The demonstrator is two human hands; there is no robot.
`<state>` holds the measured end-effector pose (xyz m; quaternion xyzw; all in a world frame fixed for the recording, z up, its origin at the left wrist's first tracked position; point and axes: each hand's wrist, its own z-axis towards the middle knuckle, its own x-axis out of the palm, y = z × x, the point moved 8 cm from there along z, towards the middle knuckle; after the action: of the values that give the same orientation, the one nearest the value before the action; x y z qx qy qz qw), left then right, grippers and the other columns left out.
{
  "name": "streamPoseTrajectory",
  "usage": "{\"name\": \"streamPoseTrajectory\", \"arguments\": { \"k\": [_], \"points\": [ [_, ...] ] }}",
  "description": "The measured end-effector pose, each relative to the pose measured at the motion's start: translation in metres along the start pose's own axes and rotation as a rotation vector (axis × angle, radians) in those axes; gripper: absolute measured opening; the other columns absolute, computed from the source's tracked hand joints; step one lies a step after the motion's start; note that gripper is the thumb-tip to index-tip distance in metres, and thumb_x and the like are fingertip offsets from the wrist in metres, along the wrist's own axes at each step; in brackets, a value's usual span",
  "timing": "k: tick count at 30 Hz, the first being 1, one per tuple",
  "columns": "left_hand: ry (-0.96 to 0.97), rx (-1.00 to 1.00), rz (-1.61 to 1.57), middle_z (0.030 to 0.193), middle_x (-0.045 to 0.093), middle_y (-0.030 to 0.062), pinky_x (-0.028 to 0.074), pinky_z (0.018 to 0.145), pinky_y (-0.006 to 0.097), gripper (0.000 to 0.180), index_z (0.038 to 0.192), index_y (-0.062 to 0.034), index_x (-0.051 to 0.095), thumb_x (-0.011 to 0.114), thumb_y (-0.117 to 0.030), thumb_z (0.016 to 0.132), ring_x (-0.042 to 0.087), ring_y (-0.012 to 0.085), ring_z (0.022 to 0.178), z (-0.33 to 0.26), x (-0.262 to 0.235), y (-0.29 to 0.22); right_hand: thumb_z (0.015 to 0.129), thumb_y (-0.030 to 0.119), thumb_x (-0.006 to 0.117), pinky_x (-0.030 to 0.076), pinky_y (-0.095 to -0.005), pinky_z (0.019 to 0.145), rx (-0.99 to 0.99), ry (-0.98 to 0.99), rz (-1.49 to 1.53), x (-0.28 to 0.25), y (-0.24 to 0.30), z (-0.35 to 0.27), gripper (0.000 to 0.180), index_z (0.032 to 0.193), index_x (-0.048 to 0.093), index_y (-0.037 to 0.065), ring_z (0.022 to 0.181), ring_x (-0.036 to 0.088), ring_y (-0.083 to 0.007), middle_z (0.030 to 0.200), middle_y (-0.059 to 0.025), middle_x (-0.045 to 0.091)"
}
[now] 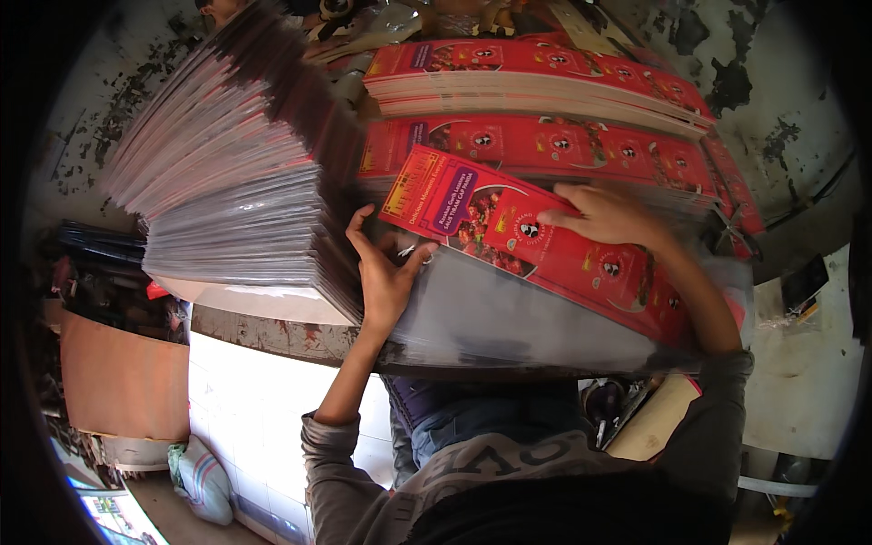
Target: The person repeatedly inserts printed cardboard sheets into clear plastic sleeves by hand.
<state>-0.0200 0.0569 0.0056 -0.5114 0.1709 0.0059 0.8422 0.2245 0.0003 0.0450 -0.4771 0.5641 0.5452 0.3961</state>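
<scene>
Red sheet (554, 250): partly hidden by right hand (603, 214) | background person (221, 10): cut off

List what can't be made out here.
Head view: right end of the long red printed card, partly hidden behind the right forearm.
Head view: small white bit by the left hand, too small and blurred to identify.
Head view: co-worker at top left, cut off by the upper edge.
Head view: sheet count in the translucent grey plastic pile, edges blurred.

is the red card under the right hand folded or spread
Spread: the red card slants over the clear plastic sheets, no fold visible.
</scene>
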Motion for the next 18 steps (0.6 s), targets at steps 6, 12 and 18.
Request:
{"name": "streamPoseTrajectory", "arguments": {
  "k": [6, 12, 18],
  "points": [
    [0.072, -0.162, -0.208, 0.080, 0.063, 0.0119, 0.046, 0.061, 0.021, 0.066, 0.127, -0.0061, 0.018, 0.066, -0.005, 0.082, 0.060, 0.0132, 0.070, -0.001, 0.006, 0.020, 0.085, 0.046, 0.056, 0.047, -0.0426, 0.069, -0.049, -0.209, 0.291, 0.024, 0.008, 0.015, 0.048, 0.103, 0.056, 0.002, 0.077, 0.062, -0.0353, 0.080, -0.0214, 0.061],
    [0.094, -0.272, -0.487, 0.083, 0.064, 0.0162, 0.050, 0.066, 0.025, 0.053, 0.125, -0.0037, 0.019, 0.056, -0.003, 0.088, 0.063, 0.0189, 0.075, -0.004, 0.008, 0.024, 0.082, 0.040, 0.061, 0.049, -0.0410, 0.072, -0.078, -0.316, 0.226, 0.010, -0.006, 0.012, 0.048, 0.113, 0.056, 0.004, 0.083, 0.062, -0.0346, 0.089, -0.0209, 0.063],
    [0.021, -0.352, -0.486, 0.084, 0.063, 0.0212, 0.054, 0.073, 0.029, 0.049, 0.123, 0.0007, 0.021, 0.055, -0.002, 0.088, 0.065, 0.0236, 0.077, -0.003, 0.010, 0.025, 0.078, 0.032, 0.069, 0.049, -0.0363, 0.082, -0.190, -0.344, 0.158, -0.015, -0.018, -0.003, 0.048, 0.114, 0.058, 0.002, 0.096, 0.061, -0.0336, 0.107, -0.0193, 0.062]
  ]
}}
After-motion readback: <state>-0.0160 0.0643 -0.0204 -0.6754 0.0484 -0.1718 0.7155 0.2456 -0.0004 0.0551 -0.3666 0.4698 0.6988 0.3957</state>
